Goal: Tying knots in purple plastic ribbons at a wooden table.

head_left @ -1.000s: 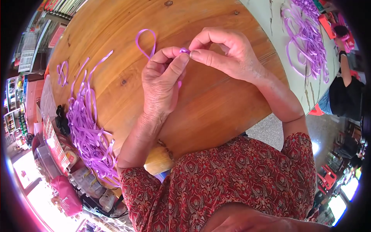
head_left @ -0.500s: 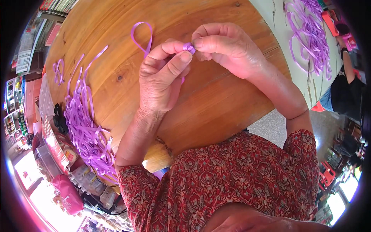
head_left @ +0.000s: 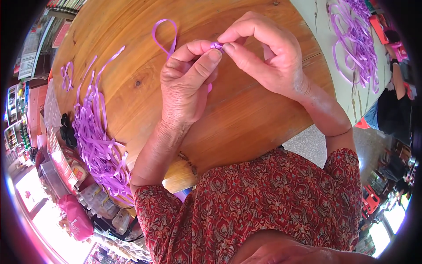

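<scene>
Between my two hands is a small knotted bit of purple ribbon (head_left: 216, 45). My left hand (head_left: 187, 79) pinches it between thumb and forefinger. From the other side, the thumb and forefinger tips of my right hand (head_left: 268, 55) close on its right end. A loop of the same purple ribbon (head_left: 176, 37) rises behind my left hand and rests over the wooden table (head_left: 132, 110). Another short bit of ribbon shows below the left palm. The rest of the strand is hidden by my fingers.
A heap of purple ribbons (head_left: 99, 154) lies along the table's left edge, with a small ribbon piece (head_left: 67, 75) beyond it. Another ribbon pile (head_left: 358, 48) is on the pale surface at the right. A pink bag (head_left: 75, 215) sits lower left. Another person (head_left: 393, 110) is at far right.
My right hand has turned, its knuckles lifting, and its fingertips now pinch the knot's right end. Both hands have shifted slightly; the left still holds the ribbon.
</scene>
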Available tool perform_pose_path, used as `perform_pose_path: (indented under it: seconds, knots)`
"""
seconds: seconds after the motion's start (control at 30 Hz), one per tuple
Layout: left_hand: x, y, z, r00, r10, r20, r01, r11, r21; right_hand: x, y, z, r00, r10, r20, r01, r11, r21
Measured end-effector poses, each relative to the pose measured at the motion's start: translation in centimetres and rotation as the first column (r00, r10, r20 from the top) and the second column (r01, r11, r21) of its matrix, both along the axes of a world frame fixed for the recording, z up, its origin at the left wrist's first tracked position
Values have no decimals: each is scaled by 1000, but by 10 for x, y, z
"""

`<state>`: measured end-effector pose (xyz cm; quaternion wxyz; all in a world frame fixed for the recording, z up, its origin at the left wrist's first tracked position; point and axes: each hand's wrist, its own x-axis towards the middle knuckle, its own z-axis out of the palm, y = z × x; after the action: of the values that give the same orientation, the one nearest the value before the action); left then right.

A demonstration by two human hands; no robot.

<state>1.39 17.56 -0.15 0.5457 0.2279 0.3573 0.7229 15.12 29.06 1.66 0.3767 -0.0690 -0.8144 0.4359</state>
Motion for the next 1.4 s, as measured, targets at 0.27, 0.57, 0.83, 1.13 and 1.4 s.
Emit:
perform_pose_path:
  seconds: [0.27,0.57,0.83,1.13,1.4]
  knots:
    - [1,-1,3,1000,16,-19,-16,1000,5,0,2,1,997,70,-22,-71,997,-37]
    - [-4,0,-3,990,15,-142,-12,1000,19,1,5,8,999,43,22,-44,999,12]
    - [-1,-2,1,998,-40,-41,36,995,-89,3,4,-1,994,107,-14,-108,985,-138]
    - [-2,-2,3,996,-41,-85,39,999,-29,1,3,-7,974,208,-88,-201,621,-757]
    - [-5,-2,1,998,-39,-58,38,999,-16,1,4,-8,975,209,-77,-195,632,-750]
